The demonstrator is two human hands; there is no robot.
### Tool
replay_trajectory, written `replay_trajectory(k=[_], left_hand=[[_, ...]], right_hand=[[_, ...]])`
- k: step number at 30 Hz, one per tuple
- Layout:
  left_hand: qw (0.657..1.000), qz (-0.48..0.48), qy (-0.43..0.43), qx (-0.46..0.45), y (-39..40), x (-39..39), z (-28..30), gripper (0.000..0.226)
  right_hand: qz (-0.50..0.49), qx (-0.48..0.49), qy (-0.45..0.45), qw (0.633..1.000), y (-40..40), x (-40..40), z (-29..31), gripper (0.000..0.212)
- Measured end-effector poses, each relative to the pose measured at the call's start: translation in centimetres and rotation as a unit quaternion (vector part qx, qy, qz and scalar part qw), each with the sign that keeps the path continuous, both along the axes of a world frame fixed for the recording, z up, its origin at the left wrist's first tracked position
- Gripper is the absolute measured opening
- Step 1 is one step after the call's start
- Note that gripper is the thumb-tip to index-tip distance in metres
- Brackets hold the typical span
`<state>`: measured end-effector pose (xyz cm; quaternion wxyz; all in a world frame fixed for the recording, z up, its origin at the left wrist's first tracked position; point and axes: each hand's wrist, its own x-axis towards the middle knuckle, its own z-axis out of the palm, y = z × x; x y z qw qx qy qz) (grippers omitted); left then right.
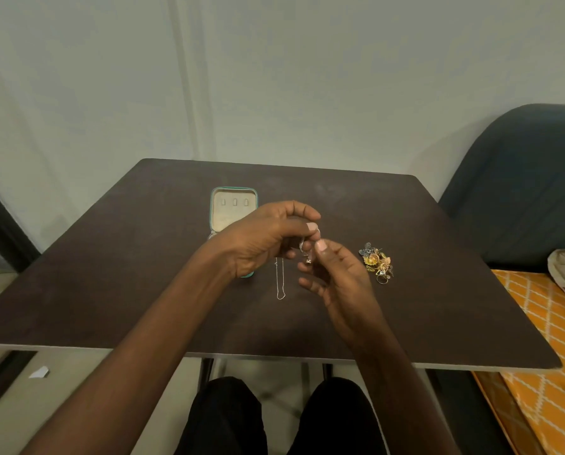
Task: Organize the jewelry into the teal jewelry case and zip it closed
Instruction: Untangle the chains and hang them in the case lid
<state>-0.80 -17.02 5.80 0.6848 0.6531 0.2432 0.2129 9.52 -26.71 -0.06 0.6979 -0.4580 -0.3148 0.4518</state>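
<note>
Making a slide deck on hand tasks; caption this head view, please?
Both hands pinch a small silver piece above a chain, between open case and jewelry pile.

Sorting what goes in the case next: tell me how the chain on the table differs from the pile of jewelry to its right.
The silver chain is one thin pale strand laid out long; the jewelry pile is several mostly gold pieces heaped together. The chain lies just right of the teal case, partly under the hands; the pile sits apart, further right, with nothing over it. Both rest loose on the dark table, not yet in the case.
</note>
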Motion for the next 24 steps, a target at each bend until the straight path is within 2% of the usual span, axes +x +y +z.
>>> replay_trajectory(k=[2,4,7,12,19,24], left_hand=[[1.000,0.000,0.001,0.028,0.3,-0.2,-0.2,0.015],[0.999,-0.003,0.001,0.043,0.4,-0.3,-0.2,0.022],[0.998,-0.014,0.009,0.058,0.4,-0.5,0.0,0.030],[0.995,0.017,0.018,0.100,0.5,-0.9,0.4,0.029],[0.991,0.009,0.033,0.128,0.9,-1.2,-0.2,0.029],[0.989,0.022,0.042,0.137,1.7,-1.8,-1.0,0.030]], right_hand=[[-0.024,-0.001,-0.060,0.998,0.0,0.5,0.2,0.039],[-0.024,0.008,-0.103,0.994,0.1,1.1,0.7,0.038],[0.010,0.021,-0.133,0.991,0.3,1.8,1.6,0.029],[0.041,0.023,-0.184,0.982,0.6,2.8,2.6,0.024],[0.037,-0.001,-0.268,0.963,1.1,3.1,2.8,0.020],[-0.016,-0.009,-0.384,0.923,2.0,2.7,2.8,0.010]])
